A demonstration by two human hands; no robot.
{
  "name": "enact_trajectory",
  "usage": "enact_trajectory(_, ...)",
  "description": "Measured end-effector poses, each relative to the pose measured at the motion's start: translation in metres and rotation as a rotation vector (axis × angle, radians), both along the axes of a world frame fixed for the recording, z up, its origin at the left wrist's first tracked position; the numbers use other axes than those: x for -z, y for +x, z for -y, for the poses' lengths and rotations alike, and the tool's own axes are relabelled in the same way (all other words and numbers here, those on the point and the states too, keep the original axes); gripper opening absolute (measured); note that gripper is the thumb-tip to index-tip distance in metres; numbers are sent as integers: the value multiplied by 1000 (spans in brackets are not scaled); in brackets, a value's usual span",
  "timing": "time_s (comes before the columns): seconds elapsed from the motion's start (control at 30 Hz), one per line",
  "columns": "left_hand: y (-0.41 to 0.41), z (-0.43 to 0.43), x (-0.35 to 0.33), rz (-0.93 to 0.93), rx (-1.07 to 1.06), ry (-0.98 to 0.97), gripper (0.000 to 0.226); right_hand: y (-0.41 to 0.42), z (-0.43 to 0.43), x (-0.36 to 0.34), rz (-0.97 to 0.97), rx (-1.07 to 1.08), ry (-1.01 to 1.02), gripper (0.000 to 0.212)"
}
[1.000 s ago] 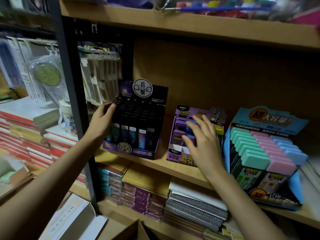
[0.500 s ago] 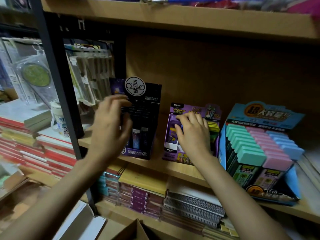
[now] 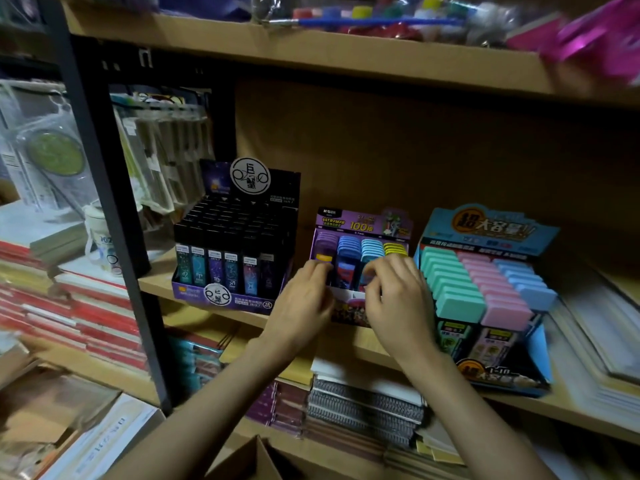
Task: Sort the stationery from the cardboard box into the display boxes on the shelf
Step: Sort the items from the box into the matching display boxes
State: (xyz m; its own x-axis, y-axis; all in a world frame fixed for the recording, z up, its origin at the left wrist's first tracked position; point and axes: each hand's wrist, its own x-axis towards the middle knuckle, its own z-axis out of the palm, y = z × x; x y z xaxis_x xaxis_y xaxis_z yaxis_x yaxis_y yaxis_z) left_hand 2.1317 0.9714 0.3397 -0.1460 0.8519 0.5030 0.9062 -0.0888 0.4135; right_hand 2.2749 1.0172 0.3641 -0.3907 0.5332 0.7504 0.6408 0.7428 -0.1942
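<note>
Left hand joins right hand at the purple box
It left the black box; fingers curl over the front row, pinch unclear; sorting likely moves to this box on the shelf

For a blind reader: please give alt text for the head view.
The left hand and the right hand touch the front cases in a purple display box on a wooden shelf, between a black display box and a blue display box.

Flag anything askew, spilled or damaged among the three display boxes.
Nothing stands out. The black box and blue box hold neat rows; the front of the purple box is partly hidden behind the left hand and right hand.
</note>
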Motion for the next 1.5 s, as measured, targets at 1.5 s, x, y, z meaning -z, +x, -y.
enact_trajectory(1.5,-7,50,8,-192,-100,-60,31,-9,27,8,94,-254,-390,27)
